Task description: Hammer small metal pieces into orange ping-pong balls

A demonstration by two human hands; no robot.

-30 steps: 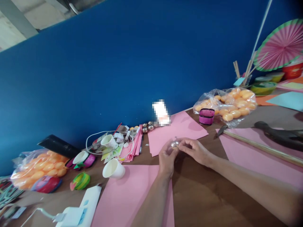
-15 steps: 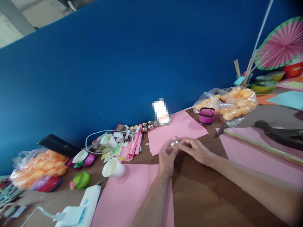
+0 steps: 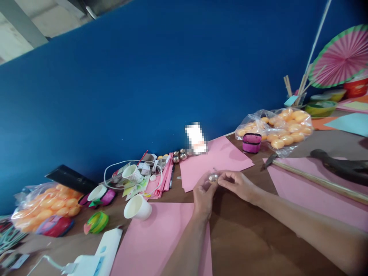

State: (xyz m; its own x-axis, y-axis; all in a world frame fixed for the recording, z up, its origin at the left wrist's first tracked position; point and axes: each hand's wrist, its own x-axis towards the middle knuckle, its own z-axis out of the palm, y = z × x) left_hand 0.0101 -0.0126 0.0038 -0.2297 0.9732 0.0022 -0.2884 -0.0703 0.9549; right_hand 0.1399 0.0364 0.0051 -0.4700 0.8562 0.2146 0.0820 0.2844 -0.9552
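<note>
A small shiny ball (image 3: 213, 177) is held above the brown table (image 3: 244, 241), close to the near edge of the far pink sheet (image 3: 215, 159), between the two hands. It is pinched by the left hand (image 3: 202, 196), whose thumb and fingers are closed about its lower left side. The thumb and forefinger of the right hand (image 3: 238, 184) are pressed together at the ball's right edge (whether something thin is gripped between them cannot be told). Beyond the hands, a cluster of shiny balls (image 3: 179, 155) can be seen by the blue wall (image 3: 143, 84), just left of the far sheet. To the near left, a white paper cup (image 3: 138, 207) is tipped at the far left corner of another pink sheet (image 3: 155, 241), which is partly covered by the left forearm. To the right, a hammer (image 3: 313, 177) with a wooden handle is laid across a third pink sheet (image 3: 301, 195), beside a dark curved object (image 3: 330, 159). Farther back on the right, a magenta basket (image 3: 251, 143) is placed before a clear bag of orange balls (image 3: 290, 126).
</note>
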